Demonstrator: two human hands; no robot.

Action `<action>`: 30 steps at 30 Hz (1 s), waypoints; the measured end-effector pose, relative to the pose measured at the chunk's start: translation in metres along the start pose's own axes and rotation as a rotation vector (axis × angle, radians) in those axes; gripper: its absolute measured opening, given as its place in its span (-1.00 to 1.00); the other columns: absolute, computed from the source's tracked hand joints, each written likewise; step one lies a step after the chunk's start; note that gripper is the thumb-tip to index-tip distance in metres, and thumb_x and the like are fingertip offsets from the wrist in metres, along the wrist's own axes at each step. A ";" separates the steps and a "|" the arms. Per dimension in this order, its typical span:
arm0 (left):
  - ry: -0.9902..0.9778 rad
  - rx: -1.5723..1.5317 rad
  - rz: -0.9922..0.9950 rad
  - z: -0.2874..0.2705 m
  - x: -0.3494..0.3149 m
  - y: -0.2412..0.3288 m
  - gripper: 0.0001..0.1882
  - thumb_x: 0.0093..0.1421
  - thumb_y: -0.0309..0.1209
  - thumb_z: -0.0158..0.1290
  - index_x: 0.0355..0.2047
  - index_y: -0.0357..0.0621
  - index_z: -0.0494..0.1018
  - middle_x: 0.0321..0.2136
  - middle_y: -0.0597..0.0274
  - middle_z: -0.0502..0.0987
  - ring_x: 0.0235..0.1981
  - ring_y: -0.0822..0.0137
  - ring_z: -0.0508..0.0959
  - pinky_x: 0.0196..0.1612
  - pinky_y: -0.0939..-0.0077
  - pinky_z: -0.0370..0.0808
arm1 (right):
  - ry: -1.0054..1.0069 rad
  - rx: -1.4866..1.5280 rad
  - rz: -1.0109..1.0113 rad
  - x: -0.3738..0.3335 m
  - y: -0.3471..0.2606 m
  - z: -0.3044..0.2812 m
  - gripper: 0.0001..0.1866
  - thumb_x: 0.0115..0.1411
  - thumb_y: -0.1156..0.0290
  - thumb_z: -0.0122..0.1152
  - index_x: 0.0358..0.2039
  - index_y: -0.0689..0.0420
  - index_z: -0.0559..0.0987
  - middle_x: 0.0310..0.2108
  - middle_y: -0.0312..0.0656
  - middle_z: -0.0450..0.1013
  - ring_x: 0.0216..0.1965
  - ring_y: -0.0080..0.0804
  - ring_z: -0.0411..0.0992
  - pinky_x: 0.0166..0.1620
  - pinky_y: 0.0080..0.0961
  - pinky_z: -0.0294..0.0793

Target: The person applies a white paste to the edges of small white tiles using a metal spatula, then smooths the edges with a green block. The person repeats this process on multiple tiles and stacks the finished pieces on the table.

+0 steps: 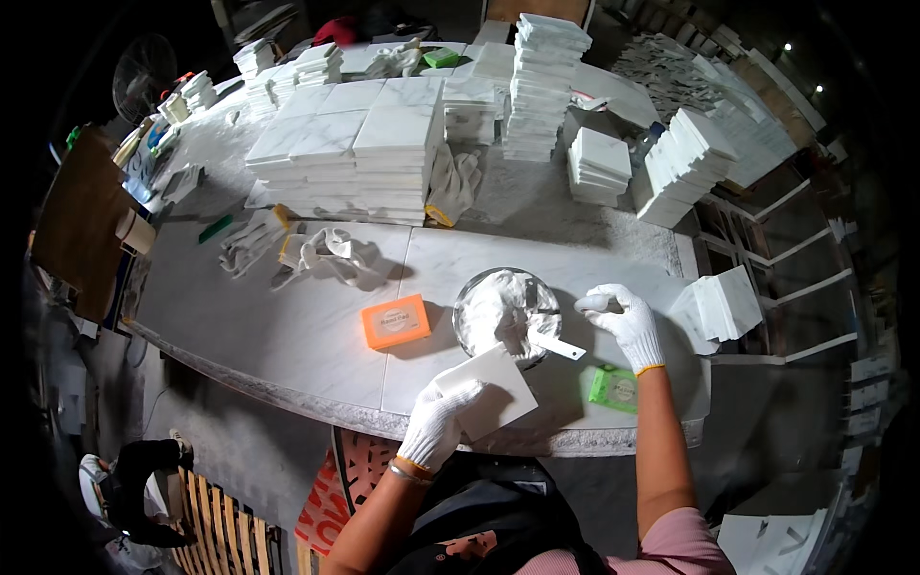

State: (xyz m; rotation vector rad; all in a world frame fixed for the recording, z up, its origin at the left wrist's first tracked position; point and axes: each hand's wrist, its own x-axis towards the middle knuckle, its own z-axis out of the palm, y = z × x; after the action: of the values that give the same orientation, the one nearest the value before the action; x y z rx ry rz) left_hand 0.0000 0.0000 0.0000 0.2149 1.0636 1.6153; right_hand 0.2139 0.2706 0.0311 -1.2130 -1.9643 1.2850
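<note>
My left hand (pixel 439 422), in a white knit glove, grips a square white tile (pixel 500 395) by its left side. The tile is tilted over the table's front edge, just in front of a round bowl (pixel 461 337) of white powder or paste. A flat white scraper (pixel 560 346) with a hole in its end sticks out of the bowl toward the right. To the right of the bowl, my gloved right hand (pixel 628 326) is raised, its fingers closed around a small pale grey thing I cannot make out. A green hand pad (pixel 613 389) lies below that hand, an orange hand pad (pixel 396 322) left of the bowl.
White knit gloves (pixel 331 255) lie on the table's left part. Stacked marble tiles (pixel 345 144) stand behind, with a tall stack (pixel 541 86) farther back. More tile stacks (pixel 682 168) are at the right, and tilted tiles (pixel 724 305) sit by the right edge. Another person (pixel 144 489) is at lower left.
</note>
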 end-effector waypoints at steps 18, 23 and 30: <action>0.070 -0.120 -0.103 0.016 -0.013 0.015 -0.63 0.22 -0.50 0.19 0.03 -0.35 0.47 -0.15 0.16 0.61 -0.16 0.35 0.60 -0.08 0.49 0.53 | 0.104 -0.084 -0.067 -0.068 -0.055 0.016 -0.60 0.15 0.35 0.38 0.03 0.07 0.63 -0.32 -0.24 0.60 -0.34 -0.58 0.53 -0.24 -0.56 0.52; 0.074 0.071 -0.059 0.030 -0.014 0.041 -0.66 0.22 -0.46 0.21 -0.02 -0.35 0.51 -0.21 0.20 0.61 -0.23 0.42 0.59 -0.17 0.55 0.53 | -0.047 -0.256 -0.188 -0.072 -0.060 0.036 -0.60 0.22 0.15 0.25 0.01 0.04 0.64 -0.21 -0.22 0.65 -0.25 -0.40 0.62 -0.20 -0.43 0.55; 0.053 0.436 0.032 0.030 0.001 0.081 -0.74 0.19 -0.43 0.23 -0.14 -0.32 0.55 -0.30 0.26 0.62 -0.34 0.51 0.57 -0.25 0.58 0.52 | -0.108 -0.220 -0.008 -0.070 -0.077 0.041 -0.68 0.28 0.16 0.18 -0.10 0.06 0.68 -0.23 -0.10 0.64 -0.20 -0.27 0.63 -0.15 -0.43 0.56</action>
State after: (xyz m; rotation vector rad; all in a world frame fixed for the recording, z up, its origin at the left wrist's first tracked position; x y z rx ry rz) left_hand -0.0376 0.0200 0.0752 0.4818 1.4531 1.4067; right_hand 0.1841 0.1782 0.0867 -1.2588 -2.2346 1.1762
